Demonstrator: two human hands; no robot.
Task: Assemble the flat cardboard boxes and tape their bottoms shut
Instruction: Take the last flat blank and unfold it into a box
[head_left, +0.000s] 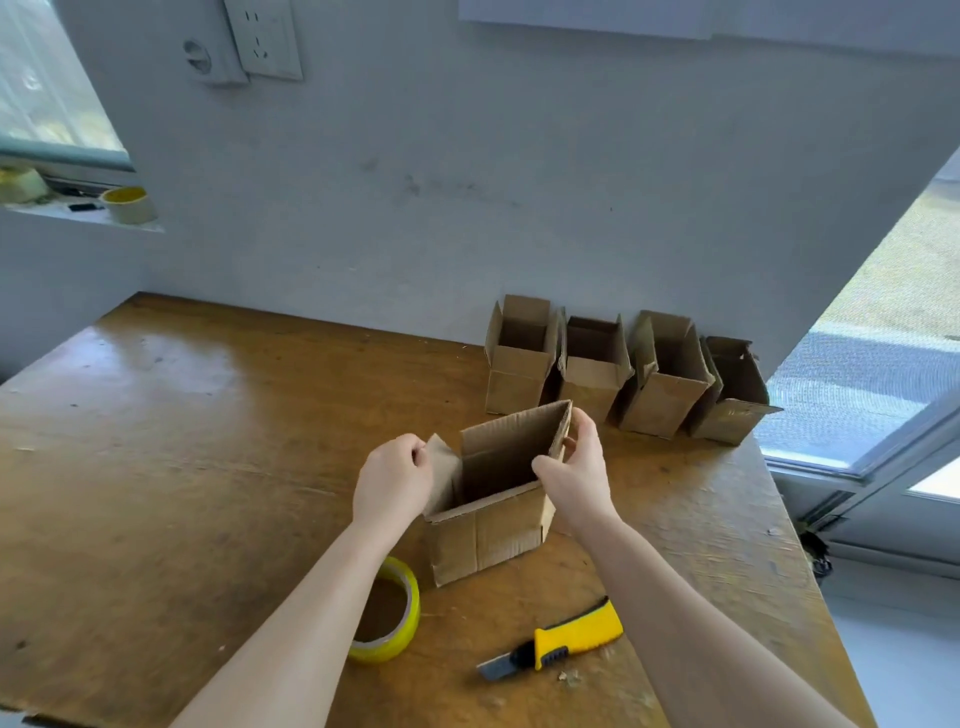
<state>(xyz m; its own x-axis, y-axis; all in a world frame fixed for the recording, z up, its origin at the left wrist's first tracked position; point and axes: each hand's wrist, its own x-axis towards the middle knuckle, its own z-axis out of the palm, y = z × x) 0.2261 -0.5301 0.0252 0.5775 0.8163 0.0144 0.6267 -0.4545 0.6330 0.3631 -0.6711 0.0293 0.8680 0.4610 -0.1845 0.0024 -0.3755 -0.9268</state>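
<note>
Currently the box (488, 512) stands upright near the desk's (182, 441) front edge, open end up. Its left flap is pinched by the left hand (395, 480), its right flap by the right hand (579, 467). Uneven pull could skew the walls or tear a flap. The tape (387, 610) lies just beside the left forearm and could be knocked; the knife (558, 644) lies close by, blade exposed.

Legible text: none. The cardboard boxes (618, 374) standing along the far wall carry no readable print or labels, and the tape roll (400, 613) and yellow-handled knife (561, 642) on the near tabletop (182, 441) carry none either.
</note>
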